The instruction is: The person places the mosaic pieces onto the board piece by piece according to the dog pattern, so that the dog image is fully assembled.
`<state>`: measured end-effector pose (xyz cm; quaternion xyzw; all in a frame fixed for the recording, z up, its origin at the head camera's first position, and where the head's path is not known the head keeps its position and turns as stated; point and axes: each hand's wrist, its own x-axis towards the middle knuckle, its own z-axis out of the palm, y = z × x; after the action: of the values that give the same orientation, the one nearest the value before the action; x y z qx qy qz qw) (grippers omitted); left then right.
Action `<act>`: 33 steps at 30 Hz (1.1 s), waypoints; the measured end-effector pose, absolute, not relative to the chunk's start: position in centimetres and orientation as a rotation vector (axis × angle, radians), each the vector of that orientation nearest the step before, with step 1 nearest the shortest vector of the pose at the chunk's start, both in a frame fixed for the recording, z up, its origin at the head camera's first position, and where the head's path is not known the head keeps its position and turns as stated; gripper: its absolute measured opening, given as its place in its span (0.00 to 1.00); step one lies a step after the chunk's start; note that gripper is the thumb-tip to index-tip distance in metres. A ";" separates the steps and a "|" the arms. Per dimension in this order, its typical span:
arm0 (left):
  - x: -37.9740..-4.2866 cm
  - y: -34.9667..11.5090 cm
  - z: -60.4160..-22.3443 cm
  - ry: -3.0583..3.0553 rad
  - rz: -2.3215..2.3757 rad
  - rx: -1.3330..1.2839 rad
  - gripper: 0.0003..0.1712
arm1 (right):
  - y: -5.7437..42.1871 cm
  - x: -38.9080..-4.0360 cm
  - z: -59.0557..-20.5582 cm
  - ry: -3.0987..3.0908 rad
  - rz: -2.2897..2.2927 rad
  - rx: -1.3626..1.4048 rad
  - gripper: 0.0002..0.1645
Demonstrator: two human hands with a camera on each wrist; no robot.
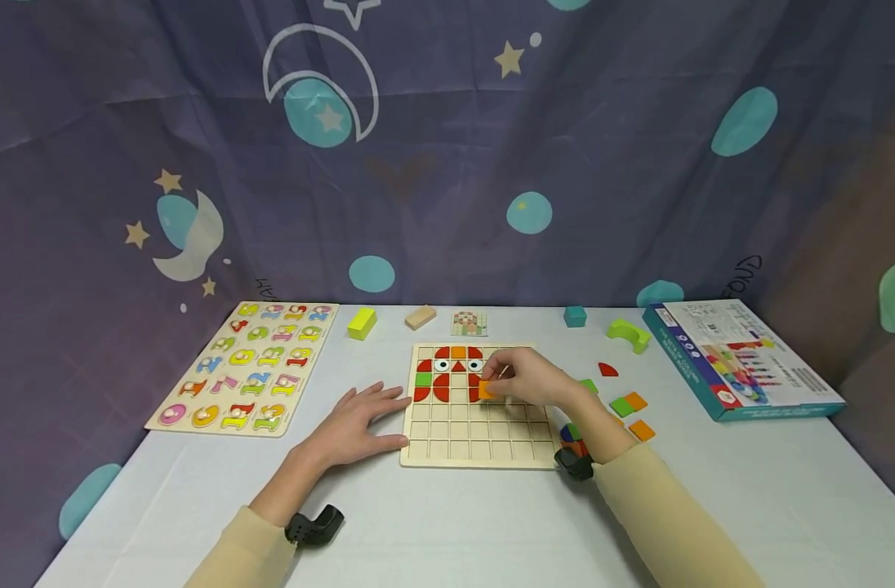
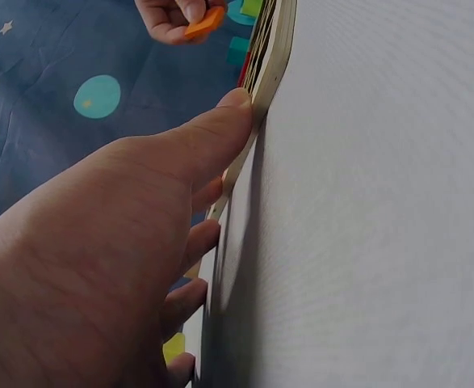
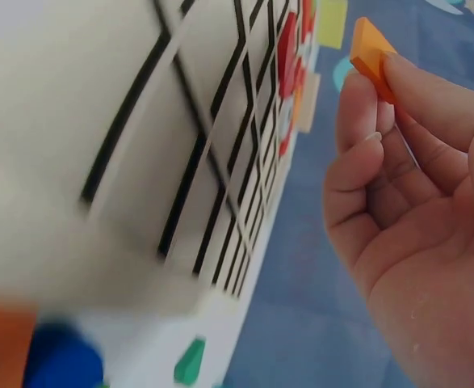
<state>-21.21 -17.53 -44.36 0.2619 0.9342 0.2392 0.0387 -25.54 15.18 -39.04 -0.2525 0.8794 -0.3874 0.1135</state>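
Note:
My right hand point(image 1: 532, 377) pinches an orange square tile point(image 3: 371, 56) between thumb and fingertips, above the wooden grid board point(image 1: 458, 429). Flat on the white table lies my left hand point(image 1: 361, 429), fingers spread, with fingertips and thumb at the board's left edge; in the left wrist view the thumb touches its side. Red quarter-round tiles point(image 1: 441, 394), a green square point(image 1: 423, 380), an orange square point(image 1: 458, 353) and two eye tiles point(image 1: 442, 365) fill cells in the upper rows. Part of those rows is hidden behind my right hand.
Loose green and orange tiles point(image 1: 642, 429) and a red piece point(image 1: 607, 370) lie right of the board. A picture card point(image 1: 469, 323) and several blocks point(image 1: 362, 323) are behind it. A number puzzle point(image 1: 230, 376) is at left, a flat box point(image 1: 741, 359) at right.

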 end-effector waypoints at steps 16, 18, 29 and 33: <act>-21.2 -17.2 -44.2 2.915 0.663 0.777 0.41 | 11.1 -26.7 -39.6 2.598 -0.983 -0.724 0.04; -21.1 -17.2 -44.3 2.921 0.656 0.769 0.41 | 10.8 -26.8 -39.7 2.606 -0.973 -0.709 0.04; -21.1 -17.1 -44.3 2.927 0.660 0.781 0.41 | 10.2 -27.4 -40.2 2.654 -0.862 -0.728 0.04; -21.1 -17.1 -44.3 2.930 0.652 0.783 0.41 | 10.1 -27.3 -40.1 2.675 -0.811 -0.728 0.04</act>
<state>-21.14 -17.11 -44.32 0.2524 0.9443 0.2102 0.0199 -27.34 10.12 -40.14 -0.2500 0.9186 -0.2786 0.1263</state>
